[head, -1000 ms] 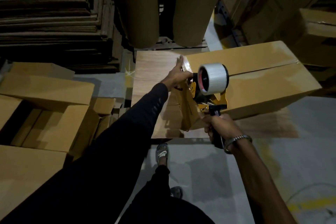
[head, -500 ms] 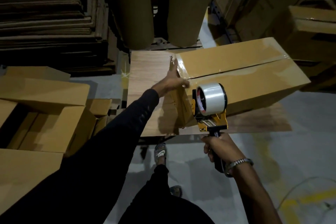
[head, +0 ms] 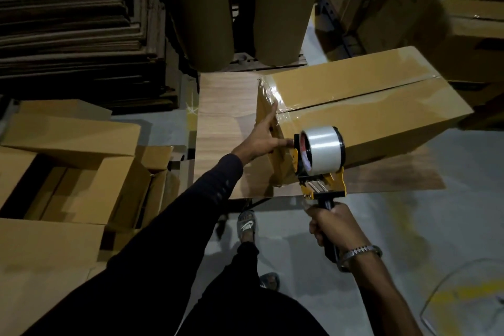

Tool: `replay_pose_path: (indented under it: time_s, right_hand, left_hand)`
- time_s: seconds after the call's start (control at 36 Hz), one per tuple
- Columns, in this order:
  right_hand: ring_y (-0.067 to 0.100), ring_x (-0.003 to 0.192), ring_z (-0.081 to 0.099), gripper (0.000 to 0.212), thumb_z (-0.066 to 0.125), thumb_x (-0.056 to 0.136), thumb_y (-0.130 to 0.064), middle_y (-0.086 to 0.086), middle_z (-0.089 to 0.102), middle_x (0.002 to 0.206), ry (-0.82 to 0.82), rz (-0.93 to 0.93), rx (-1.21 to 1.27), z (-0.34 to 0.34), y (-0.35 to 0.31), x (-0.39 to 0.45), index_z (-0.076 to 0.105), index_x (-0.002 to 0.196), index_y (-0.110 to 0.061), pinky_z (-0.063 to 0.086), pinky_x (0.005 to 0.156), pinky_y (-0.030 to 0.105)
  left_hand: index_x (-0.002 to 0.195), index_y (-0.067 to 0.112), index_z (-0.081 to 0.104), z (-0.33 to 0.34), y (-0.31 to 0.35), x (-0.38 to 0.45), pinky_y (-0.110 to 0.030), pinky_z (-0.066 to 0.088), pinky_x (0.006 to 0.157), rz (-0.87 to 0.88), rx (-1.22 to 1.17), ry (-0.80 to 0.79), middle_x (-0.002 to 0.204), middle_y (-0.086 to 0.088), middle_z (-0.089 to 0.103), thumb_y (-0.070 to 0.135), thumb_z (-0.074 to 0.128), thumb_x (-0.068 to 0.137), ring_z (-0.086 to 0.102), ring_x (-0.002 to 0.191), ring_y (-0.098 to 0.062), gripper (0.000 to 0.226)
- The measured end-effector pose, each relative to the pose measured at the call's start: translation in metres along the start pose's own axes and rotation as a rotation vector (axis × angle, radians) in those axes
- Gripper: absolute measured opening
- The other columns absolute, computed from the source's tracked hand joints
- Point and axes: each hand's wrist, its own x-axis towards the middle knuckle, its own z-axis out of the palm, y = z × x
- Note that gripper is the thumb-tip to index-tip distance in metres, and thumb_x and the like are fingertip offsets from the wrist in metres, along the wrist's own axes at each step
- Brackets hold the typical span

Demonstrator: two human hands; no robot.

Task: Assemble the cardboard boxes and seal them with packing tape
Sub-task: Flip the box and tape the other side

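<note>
Box [head: 368, 114] under left hand [head: 263, 136], dispenser [head: 321, 163] gripped right

Left hand [head: 263, 135] flat on taped box [head: 368, 117] end; right hand [head: 334, 225] grips tape dispenser [head: 321, 161] handle.

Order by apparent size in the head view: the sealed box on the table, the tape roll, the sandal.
1. Sealed box, clearly largest.
2. Tape roll on the dispenser.
3. Sandal, smallest, though it lies farther from the camera, so ranks 2 and 3 are unsure.
</note>
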Motion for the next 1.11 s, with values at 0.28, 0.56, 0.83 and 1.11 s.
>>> replay_pose_path:
  time_s: [0.28,0.56,0.83,1.11]
  right_hand:
    - [0.021,0.041,0.044,0.029,0.066,0.098,-0.017,0.014,0.061,0.057,-0.036,0.036,0.106,0.003,0.005,-0.001,0.059,0.073,-0.003,0.036,0.047,0.028]
    - [0.022,0.039,0.031,0.022,0.065,0.096,-0.007,0.016,0.051,0.055,-0.17,0.162,0.298,0.007,0.023,0.02,0.052,0.078,-0.005,0.028,0.046,0.028]
    - [0.018,0.036,0.028,0.017,0.056,0.1,-0.006,0.016,0.048,0.053,-0.125,0.33,0.275,0.039,0.088,0.039,0.056,0.083,-0.003,0.023,0.048,0.024]
    - [0.02,0.036,0.03,0.05,0.066,0.095,-0.005,0.013,0.045,0.048,0.058,0.18,0.449,0.009,0.079,0.028,0.046,0.05,-0.012,0.025,0.048,0.028]
  left_hand:
    - [0.161,0.055,0.004,0.005,-0.002,-0.005,-0.068,0.039,0.115,0.033,-0.03,0.028,0.175,0.002,0.01,0.055,0.097,0.056,0.019,0.159,-0.029,0.14]
    - [0.166,0.045,-0.001,0.005,0.0,-0.008,-0.063,0.034,0.121,0.02,-0.039,0.042,0.176,0.006,0.002,0.033,0.095,0.076,0.012,0.16,-0.023,0.132]
    - [0.164,0.051,0.004,0.005,-0.002,-0.01,-0.065,0.04,0.116,0.03,-0.034,0.054,0.176,0.008,0.0,0.042,0.094,0.075,0.011,0.16,-0.027,0.127]
    - [0.164,0.026,-0.021,0.071,-0.018,-0.053,-0.039,0.001,0.128,0.194,0.37,0.134,0.168,0.003,-0.037,0.044,0.031,0.114,-0.026,0.151,-0.005,0.074]
